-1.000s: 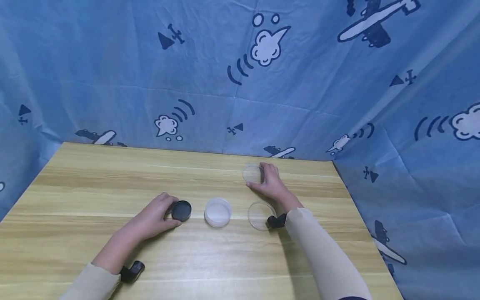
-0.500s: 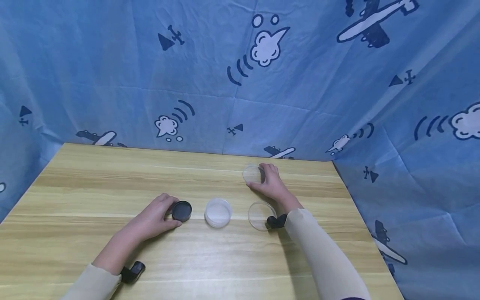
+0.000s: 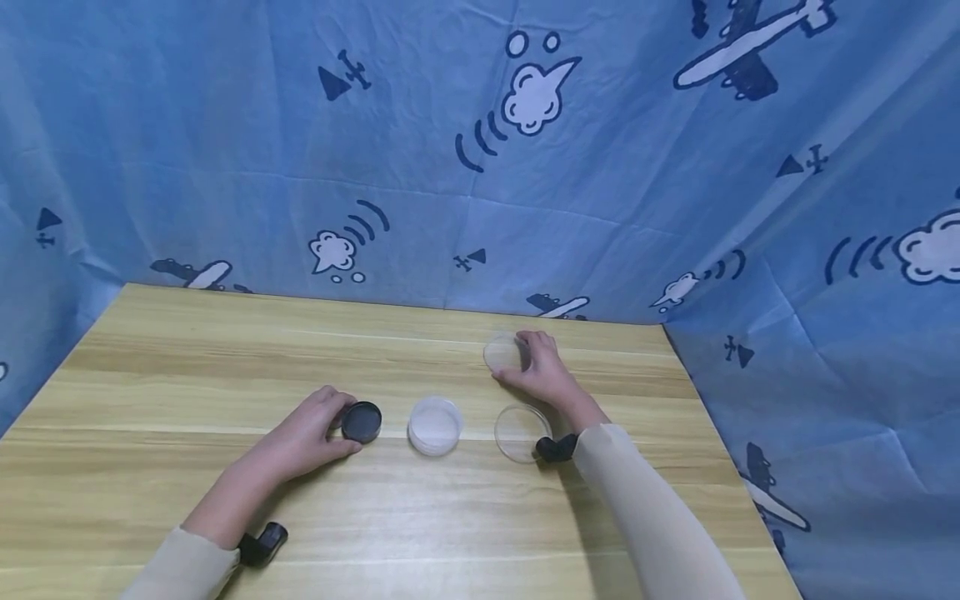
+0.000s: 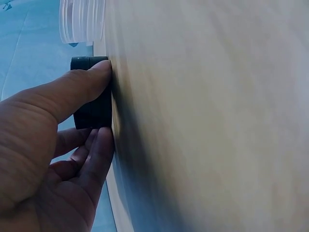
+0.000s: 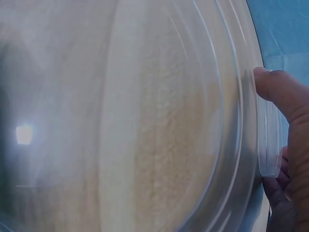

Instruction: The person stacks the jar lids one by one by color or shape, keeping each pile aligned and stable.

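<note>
My left hand (image 3: 303,433) holds a short black round container (image 3: 362,422) between thumb and fingers at the table's left middle. In the left wrist view, the black container (image 4: 94,108) stands on the wood, with thumb and fingertips on opposite sides. Farther back, my right hand (image 3: 542,367) holds a small clear round dish (image 3: 500,353) by its sides; the right wrist view shows the thumb at one side of this shallow dish (image 5: 268,140) and fingers at the other. Between the hands stands a frosted-looking clear round container (image 3: 435,427). A wider clear dish (image 3: 517,433) lies below my right wrist.
The wood-grain table (image 3: 405,525) ends at a blue curtain (image 3: 420,150) printed with planes and clouds, behind and at the right. Each wrist carries a small black camera; the right camera (image 3: 557,448) overlaps the wider dish's edge in the head view.
My right hand and the small clear dish have shifted very slightly toward me. The left hand and the black container stay in place.
</note>
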Tool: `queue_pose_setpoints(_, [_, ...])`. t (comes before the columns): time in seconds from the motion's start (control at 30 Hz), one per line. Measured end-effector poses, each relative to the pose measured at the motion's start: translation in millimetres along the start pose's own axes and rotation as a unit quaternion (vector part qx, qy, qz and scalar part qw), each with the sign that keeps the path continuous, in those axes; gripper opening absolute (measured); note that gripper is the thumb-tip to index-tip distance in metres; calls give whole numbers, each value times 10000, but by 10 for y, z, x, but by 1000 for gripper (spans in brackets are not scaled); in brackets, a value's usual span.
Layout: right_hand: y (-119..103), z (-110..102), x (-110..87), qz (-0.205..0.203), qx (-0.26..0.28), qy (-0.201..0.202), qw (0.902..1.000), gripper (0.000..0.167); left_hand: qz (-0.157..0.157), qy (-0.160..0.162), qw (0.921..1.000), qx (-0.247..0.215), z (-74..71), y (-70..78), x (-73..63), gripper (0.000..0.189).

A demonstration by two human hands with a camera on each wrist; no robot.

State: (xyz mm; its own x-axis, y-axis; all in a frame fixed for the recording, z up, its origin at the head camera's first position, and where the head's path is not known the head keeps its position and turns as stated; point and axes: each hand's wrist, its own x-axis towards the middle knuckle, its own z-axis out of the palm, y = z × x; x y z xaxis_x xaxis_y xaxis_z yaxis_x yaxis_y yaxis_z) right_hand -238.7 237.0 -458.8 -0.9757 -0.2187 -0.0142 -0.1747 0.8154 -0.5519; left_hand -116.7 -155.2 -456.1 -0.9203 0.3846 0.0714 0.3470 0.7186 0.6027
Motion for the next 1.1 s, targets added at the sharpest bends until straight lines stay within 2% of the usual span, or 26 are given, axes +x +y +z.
queue_pose_setpoints(0.77, [-42,-89,-150,-252,-45,-79,9996,89,8,-16,10000,-54,-13,-5,4,49])
queue_pose_setpoints(1.1, [-50,-122,-243,-488,-13,-105,9988,86,-46,-62,9999,-77,-14,5,1,49])
